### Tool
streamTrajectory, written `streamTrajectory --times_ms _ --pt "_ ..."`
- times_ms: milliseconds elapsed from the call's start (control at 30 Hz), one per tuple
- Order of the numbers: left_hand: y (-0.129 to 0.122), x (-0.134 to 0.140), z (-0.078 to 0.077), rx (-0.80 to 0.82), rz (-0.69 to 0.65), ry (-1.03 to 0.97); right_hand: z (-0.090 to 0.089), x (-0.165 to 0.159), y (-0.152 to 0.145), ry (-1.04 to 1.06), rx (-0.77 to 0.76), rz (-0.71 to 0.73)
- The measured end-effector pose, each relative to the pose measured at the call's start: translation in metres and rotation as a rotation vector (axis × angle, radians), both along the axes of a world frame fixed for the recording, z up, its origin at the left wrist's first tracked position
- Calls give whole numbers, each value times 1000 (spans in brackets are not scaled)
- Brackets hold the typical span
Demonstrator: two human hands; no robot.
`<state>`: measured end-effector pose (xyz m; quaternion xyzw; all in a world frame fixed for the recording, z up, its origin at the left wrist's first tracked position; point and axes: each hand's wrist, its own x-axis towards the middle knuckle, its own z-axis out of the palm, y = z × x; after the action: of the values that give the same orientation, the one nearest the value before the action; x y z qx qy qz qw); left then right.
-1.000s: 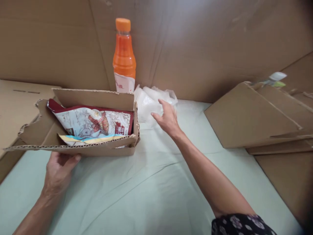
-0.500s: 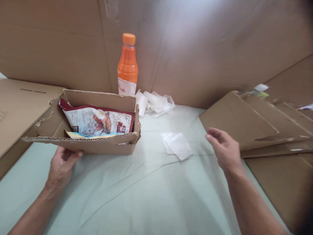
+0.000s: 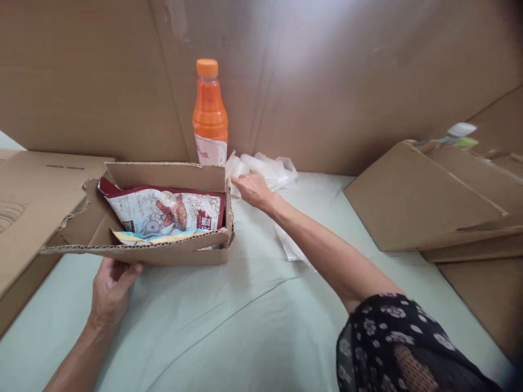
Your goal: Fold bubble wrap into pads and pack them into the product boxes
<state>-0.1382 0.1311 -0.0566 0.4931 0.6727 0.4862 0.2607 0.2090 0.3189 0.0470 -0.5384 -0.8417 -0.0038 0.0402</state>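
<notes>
My left hand (image 3: 112,288) grips the near lower edge of a small open cardboard box (image 3: 171,256), thumb along its front and the other fingers partly hidden beneath. The box is tilted toward me, with torn, wavy edges. Inside lie a dark red and white printed snack pouch (image 3: 171,209) and a light blue and yellow packet (image 3: 159,237). My right hand (image 3: 254,189) reaches to the box's far right corner, index finger stretched out, its tip at or very near the box edge. Crumpled clear plastic bags (image 3: 273,167) lie just behind that hand.
An orange drink bottle (image 3: 210,117) stands upright behind the box. A flat plastic bag (image 3: 290,245) lies partly under my right forearm. Cardboard boxes stand left (image 3: 49,190) and right (image 3: 417,201), on pale green cloth (image 3: 229,332). A cardboard wall (image 3: 327,92) closes the back.
My right hand has swung from the right, beside the large box, across to the small box's far right corner. My left hand keeps its hold on the small box. The view has shifted slightly.
</notes>
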Motion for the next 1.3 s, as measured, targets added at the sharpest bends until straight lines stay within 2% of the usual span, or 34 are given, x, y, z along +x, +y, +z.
streamTrajectory --times_ms 33,100,200,233,333,400,433,533,700,867,967,1067,1167,1300 --pt "0 1 2 -41 12 -36 1 3 0 9 17 -13" --pt "-2 5 8 -90 34 -146 3 18 -21 68 120 -97" --pt "-4 15 19 -76 42 -197 0 52 -94 248 297 -265" --pt "-4 18 22 -62 45 -209 -3 63 -124 298 256 -273" --pt "-4 21 26 -48 41 -232 -8 83 -205 436 -10 -190" --pt "-3 20 24 -47 38 -234 -8 79 -234 559 -113 -165" --pt "-3 20 23 -38 45 -233 -7 72 -240 624 -149 -166" --pt "-3 21 21 -26 65 -224 -4 41 -227 758 -270 -161" --pt "3 25 27 -18 40 -241 -5 -8 -173 760 -420 -10" --pt "42 30 35 19 -2 -213 -7 -27 -129 771 -415 -53" --pt "70 38 33 63 -8 -211 -10 -30 -101 774 -361 -75" --pt "86 45 28 91 -4 -214 -14 -21 -80 778 -342 -56" --pt "89 48 24 91 9 -220 -19 -2 -71 743 -325 -26" --pt "86 49 25 74 30 -215 -31 14 -59 567 -312 2"
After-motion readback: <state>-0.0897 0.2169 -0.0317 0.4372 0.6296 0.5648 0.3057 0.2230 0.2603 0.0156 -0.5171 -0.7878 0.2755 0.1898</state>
